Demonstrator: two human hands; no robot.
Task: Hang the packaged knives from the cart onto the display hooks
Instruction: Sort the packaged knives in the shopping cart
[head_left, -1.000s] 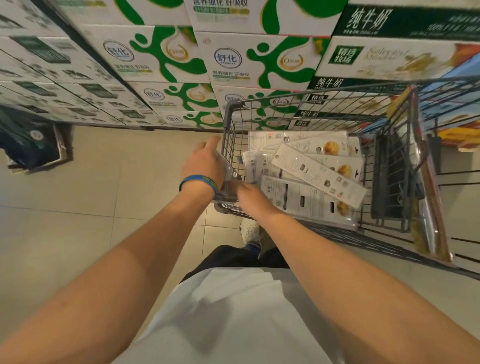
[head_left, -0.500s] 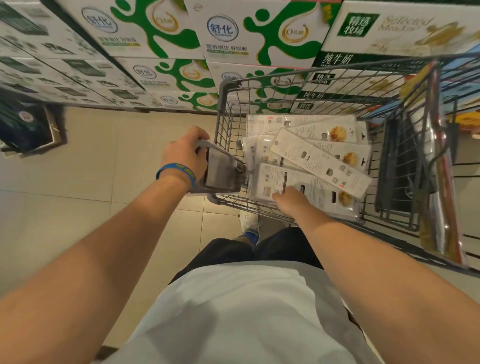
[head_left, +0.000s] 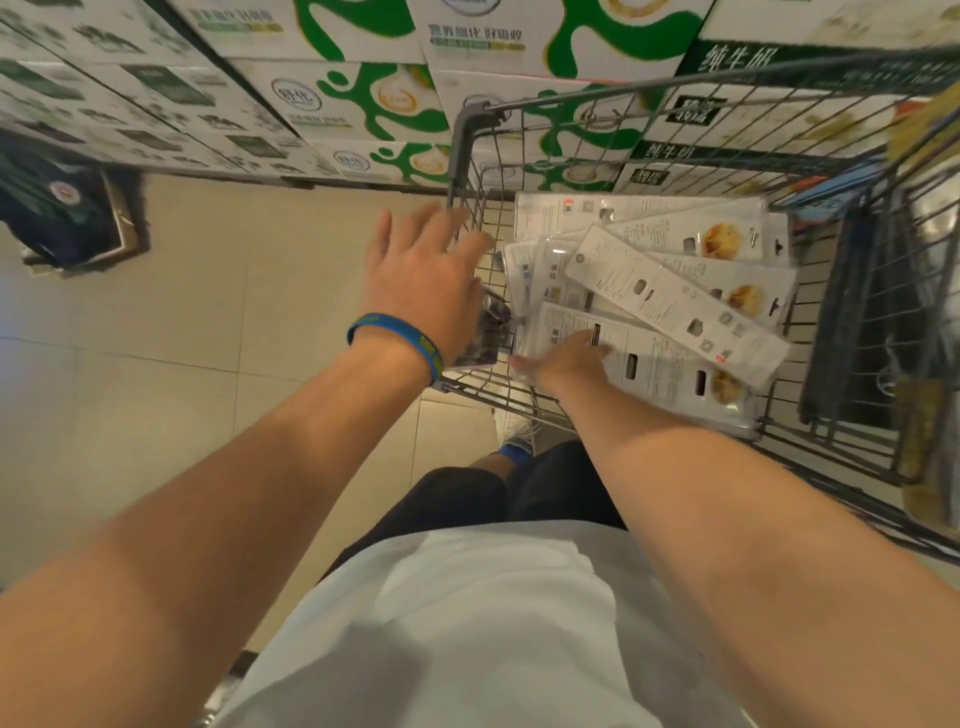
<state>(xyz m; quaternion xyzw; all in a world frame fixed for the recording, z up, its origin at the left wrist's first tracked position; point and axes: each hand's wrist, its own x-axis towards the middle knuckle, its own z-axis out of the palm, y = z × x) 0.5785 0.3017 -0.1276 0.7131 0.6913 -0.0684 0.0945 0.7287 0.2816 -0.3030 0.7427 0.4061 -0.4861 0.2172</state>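
The left hand (head_left: 422, 280) has left the corner of the cart (head_left: 461, 145) and hovers above it, fingers spread, holding nothing; the right hand (head_left: 567, 359) has slid further onto the nearest pack (head_left: 667, 371), fingers flat on it. The packaged knives (head_left: 675, 296) lie fanned in the cart; judged light, stiff and slick, best pinched by an edge.
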